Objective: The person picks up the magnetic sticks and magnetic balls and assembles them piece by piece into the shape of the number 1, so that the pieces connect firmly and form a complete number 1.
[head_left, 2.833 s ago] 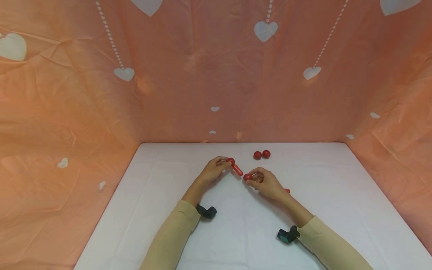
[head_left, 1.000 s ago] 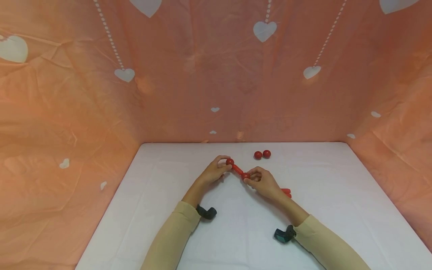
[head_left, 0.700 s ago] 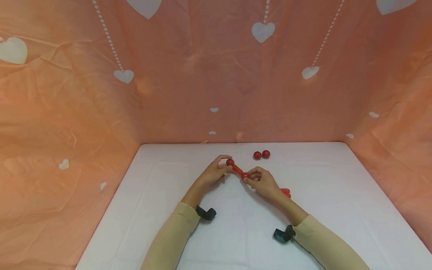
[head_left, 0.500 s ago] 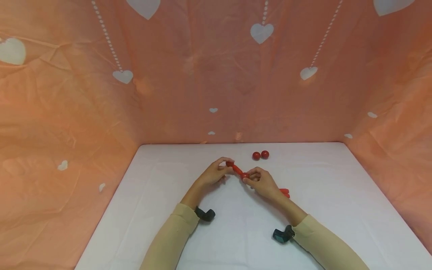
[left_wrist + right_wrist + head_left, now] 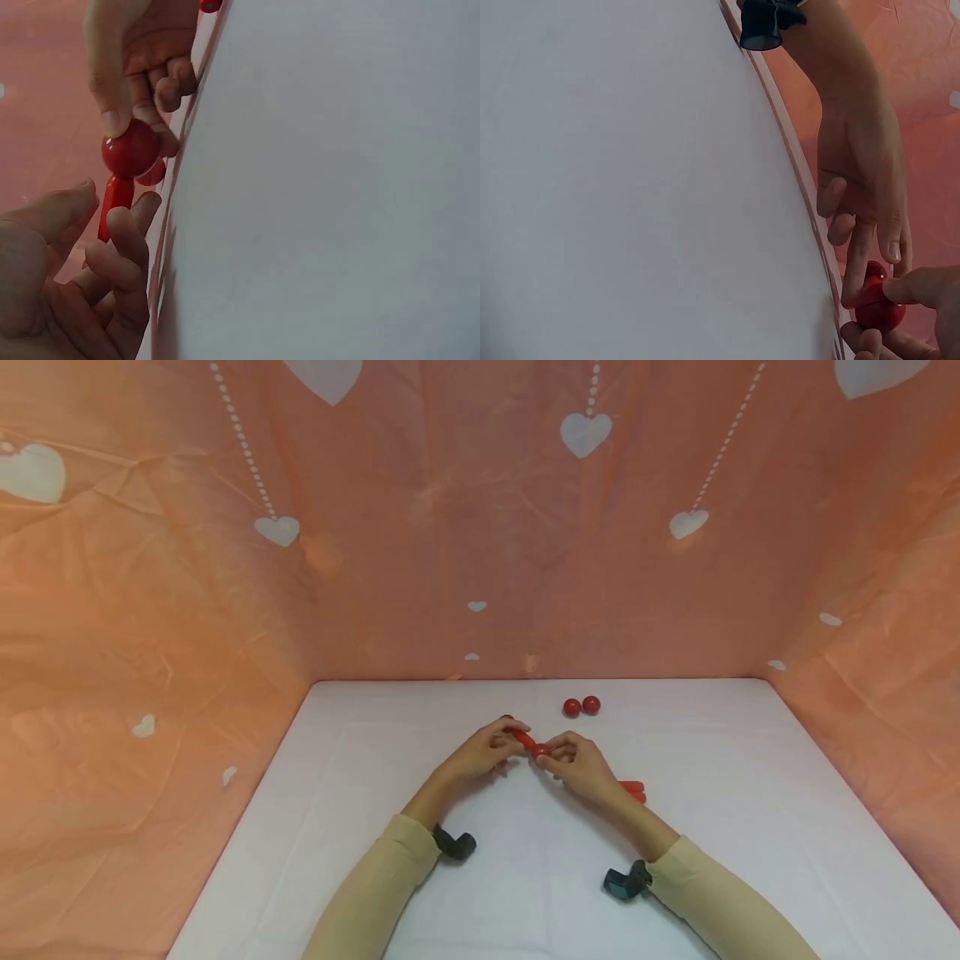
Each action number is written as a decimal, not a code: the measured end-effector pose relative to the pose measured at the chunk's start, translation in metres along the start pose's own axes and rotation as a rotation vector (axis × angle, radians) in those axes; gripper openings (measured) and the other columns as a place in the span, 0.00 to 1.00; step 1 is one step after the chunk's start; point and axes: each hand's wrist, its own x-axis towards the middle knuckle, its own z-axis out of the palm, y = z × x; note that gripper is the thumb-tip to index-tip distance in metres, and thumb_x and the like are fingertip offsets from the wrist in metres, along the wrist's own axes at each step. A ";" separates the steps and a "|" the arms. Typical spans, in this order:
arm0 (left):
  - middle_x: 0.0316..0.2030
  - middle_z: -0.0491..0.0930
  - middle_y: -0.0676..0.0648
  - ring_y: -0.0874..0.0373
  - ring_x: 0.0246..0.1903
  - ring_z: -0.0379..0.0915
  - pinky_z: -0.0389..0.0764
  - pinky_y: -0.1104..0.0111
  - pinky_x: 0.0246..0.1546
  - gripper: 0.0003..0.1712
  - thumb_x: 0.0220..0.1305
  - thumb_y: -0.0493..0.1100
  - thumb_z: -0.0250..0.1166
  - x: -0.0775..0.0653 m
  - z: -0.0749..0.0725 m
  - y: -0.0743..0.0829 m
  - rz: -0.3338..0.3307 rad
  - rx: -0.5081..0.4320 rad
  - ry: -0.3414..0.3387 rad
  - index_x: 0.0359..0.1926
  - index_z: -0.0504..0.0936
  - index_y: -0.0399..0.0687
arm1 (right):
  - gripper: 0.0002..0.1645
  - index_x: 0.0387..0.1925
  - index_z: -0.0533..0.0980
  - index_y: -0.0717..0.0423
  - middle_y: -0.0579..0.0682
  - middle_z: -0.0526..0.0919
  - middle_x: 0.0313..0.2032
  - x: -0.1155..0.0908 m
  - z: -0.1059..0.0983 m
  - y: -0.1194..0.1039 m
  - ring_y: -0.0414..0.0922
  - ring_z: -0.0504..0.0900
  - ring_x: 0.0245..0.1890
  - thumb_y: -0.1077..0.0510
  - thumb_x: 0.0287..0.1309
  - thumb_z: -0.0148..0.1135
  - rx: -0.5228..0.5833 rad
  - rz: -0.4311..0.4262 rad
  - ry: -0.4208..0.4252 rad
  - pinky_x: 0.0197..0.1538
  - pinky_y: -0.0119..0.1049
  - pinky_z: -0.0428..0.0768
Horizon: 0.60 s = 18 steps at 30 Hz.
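Note:
A red rod (image 5: 523, 739) links two red balls into a dumbbell shape, held above the table. My right hand (image 5: 587, 768) pinches the near ball (image 5: 541, 750) between thumb and fingertips. My left hand (image 5: 480, 753) is around the rod, its fingers loosely bent; in the left wrist view a gap shows between its thumb (image 5: 71, 204) and the rod (image 5: 118, 196). The far ball (image 5: 507, 717) is mostly hidden behind the left fingers in the head view. In the right wrist view, the right thumb presses the near ball (image 5: 880, 311).
Two loose red balls (image 5: 581, 706) sit at the back of the white table (image 5: 517, 877). Red rods (image 5: 633, 791) lie beside the right wrist, partly covered by it. Orange cloth (image 5: 390, 568) with white hearts rises behind and at both sides.
The right hand brought its ball against the rod's end. The left fingers loosened from the far ball and moved along the rod toward the right hand.

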 end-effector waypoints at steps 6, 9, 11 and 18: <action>0.44 0.89 0.40 0.58 0.24 0.73 0.75 0.70 0.24 0.22 0.82 0.43 0.62 -0.004 0.003 0.004 -0.014 0.008 0.002 0.71 0.76 0.47 | 0.20 0.53 0.78 0.66 0.55 0.89 0.38 0.001 0.003 -0.002 0.45 0.82 0.30 0.57 0.70 0.73 -0.007 -0.003 -0.007 0.32 0.32 0.81; 0.42 0.88 0.40 0.58 0.25 0.74 0.75 0.70 0.25 0.22 0.81 0.43 0.62 -0.005 0.004 0.004 -0.014 0.009 0.005 0.71 0.76 0.46 | 0.19 0.53 0.79 0.66 0.54 0.89 0.38 0.003 0.004 -0.002 0.45 0.82 0.31 0.57 0.69 0.74 -0.013 0.002 -0.008 0.32 0.31 0.81; 0.41 0.88 0.40 0.58 0.25 0.74 0.75 0.70 0.25 0.21 0.81 0.42 0.63 -0.005 0.005 0.004 -0.010 0.010 0.007 0.70 0.76 0.46 | 0.18 0.52 0.79 0.65 0.54 0.89 0.38 0.003 0.005 -0.002 0.45 0.82 0.31 0.57 0.69 0.74 -0.016 0.008 -0.006 0.32 0.31 0.81; 0.34 0.86 0.41 0.58 0.25 0.74 0.75 0.70 0.25 0.19 0.80 0.40 0.64 -0.005 0.006 0.001 -0.017 0.006 0.018 0.67 0.79 0.48 | 0.18 0.52 0.79 0.63 0.52 0.88 0.37 0.004 0.006 -0.002 0.45 0.82 0.31 0.57 0.68 0.74 -0.018 0.021 -0.005 0.33 0.31 0.82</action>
